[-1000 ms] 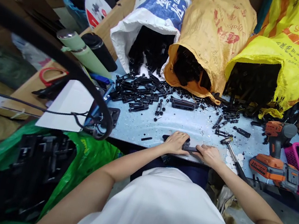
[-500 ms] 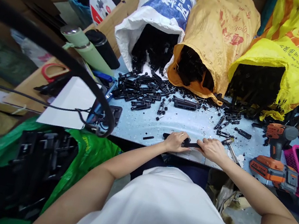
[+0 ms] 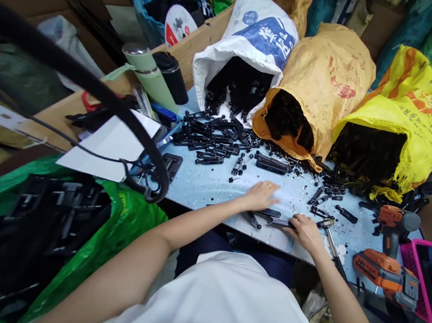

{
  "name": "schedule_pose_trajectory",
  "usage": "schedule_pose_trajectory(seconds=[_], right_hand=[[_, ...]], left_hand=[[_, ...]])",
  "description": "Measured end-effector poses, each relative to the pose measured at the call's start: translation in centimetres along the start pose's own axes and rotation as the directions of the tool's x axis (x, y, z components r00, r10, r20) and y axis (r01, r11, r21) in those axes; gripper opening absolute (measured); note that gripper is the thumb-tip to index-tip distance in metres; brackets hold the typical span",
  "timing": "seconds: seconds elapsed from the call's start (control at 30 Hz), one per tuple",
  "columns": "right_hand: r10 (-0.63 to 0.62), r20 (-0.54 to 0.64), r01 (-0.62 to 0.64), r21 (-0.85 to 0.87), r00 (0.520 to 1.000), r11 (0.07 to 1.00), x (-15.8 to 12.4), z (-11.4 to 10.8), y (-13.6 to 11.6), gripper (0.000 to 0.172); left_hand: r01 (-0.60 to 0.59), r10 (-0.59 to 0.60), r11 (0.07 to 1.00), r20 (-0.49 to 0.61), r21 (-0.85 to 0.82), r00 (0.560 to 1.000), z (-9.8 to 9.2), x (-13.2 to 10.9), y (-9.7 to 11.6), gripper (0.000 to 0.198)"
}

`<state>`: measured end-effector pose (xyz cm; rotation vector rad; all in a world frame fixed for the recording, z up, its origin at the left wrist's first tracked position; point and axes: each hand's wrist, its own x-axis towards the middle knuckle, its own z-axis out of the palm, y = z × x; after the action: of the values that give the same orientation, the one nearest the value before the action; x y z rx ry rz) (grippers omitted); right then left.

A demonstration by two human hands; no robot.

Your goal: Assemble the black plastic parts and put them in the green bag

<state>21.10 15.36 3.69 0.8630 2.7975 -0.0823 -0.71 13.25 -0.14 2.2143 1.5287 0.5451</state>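
Observation:
My left hand (image 3: 262, 196) is over the front of the blue worktable, fingers stretched forward, slightly blurred, with nothing visible in them. Just below it lies a short black part with a rounded end (image 3: 254, 221). My right hand (image 3: 306, 232) has its fingers closed on a long, forked black plastic part (image 3: 281, 222) that points left. Another flat black piece (image 3: 270, 213) is close behind it. To the right of that hand rests a hammer (image 3: 333, 240). Farther back sits a long black slotted piece (image 3: 272, 164).
Black parts (image 3: 212, 136) are heaped before a white sack (image 3: 203, 64), an orange sack (image 3: 321, 63) and a yellow sack (image 3: 418, 125). A cordless drill (image 3: 389, 242) stands right, beside a pink basket (image 3: 423, 287). A black cable (image 3: 130, 127) arches across the left. A green bag (image 3: 123, 212) holds black pieces.
My left hand has let go of the black part and moved up and forward. My right hand keeps its grip. The view has shifted, so the sacks appear lower.

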Motion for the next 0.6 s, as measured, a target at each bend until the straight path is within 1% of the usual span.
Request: schedule_pose_trajectory(seconds=[0.03, 0.07, 0.1, 0.13, 0.17, 0.23, 0.27, 0.37, 0.43, 0.5, 0.6], right_hand=[[0.008, -0.036, -0.007, 0.030, 0.999, 1.000, -0.4, 0.9, 0.0, 0.032], [0.018, -0.064, -0.014, 0.060, 0.998, 0.998, -0.7, 1.8, 0.0, 0.032], [0.033, -0.085, -0.026, 0.092, 0.996, 0.995, -1.1, 2.6, -0.2, 0.031], [0.061, -0.103, -0.048, 0.122, 0.993, 0.991, -1.4, 3.2, -0.4, 0.031], [0.095, -0.119, -0.077, 0.149, 0.988, 0.986, -1.7, 3.8, -0.7, 0.030], [0.165, -0.142, -0.137, 0.190, 0.976, 0.972, -2.1, 4.4, -1.2, 0.028], [0.192, -0.148, -0.160, 0.203, 0.970, 0.966, -2.2, 4.5, -1.4, 0.027], [0.233, -0.134, -0.199, 0.225, 0.963, 0.954, -2.4, 4.4, -1.9, 0.025], [0.224, -0.107, -0.191, 0.253, 0.969, 0.948, -2.4, 4.0, -1.8, 0.024], [0.195, -0.096, -0.159, 0.297, 0.976, 0.942, -2.3, 3.4, -1.1, 0.026], [0.211, -0.155, -0.153, 0.318, 0.965, 0.936, -0.8, 1.9, 1.0, 0.029]], left_hand=[[0.085, -0.084, 0.996, -0.054, 0.010, 0.995, -0.9, 1.3, -1.0, 0.042], [0.214, -0.211, 0.977, -0.115, 0.012, 0.971, -2.0, 2.7, -2.2, 0.036], [0.345, -0.337, 0.938, -0.167, 0.021, 0.926, -3.2, 4.2, -3.5, 0.034], [0.471, -0.454, 0.881, -0.201, 0.045, 0.868, -4.2, 5.6, -4.8, 0.035], [0.574, -0.551, 0.816, -0.205, 0.072, 0.809, -5.2, 7.1, -6.1, 0.036], [0.650, -0.627, 0.756, -0.204, 0.074, 0.752, -6.5, 9.4, -8.1, 0.033], [0.673, -0.650, 0.737, -0.199, 0.072, 0.733, -6.8, 10.4, -8.8, 0.031], [0.706, -0.684, 0.706, -0.202, 0.061, 0.701, -6.8, 12.0, -9.6, 0.028], [0.707, -0.683, 0.704, -0.217, 0.058, 0.698, -6.6, 12.2, -9.5, 0.030], [0.696, -0.666, 0.716, -0.242, 0.059, 0.706, -6.6, 11.7, -9.2, 0.031], [0.651, -0.614, 0.756, -0.271, 0.070, 0.741, -6.8, 9.6, -8.8, 0.030]])
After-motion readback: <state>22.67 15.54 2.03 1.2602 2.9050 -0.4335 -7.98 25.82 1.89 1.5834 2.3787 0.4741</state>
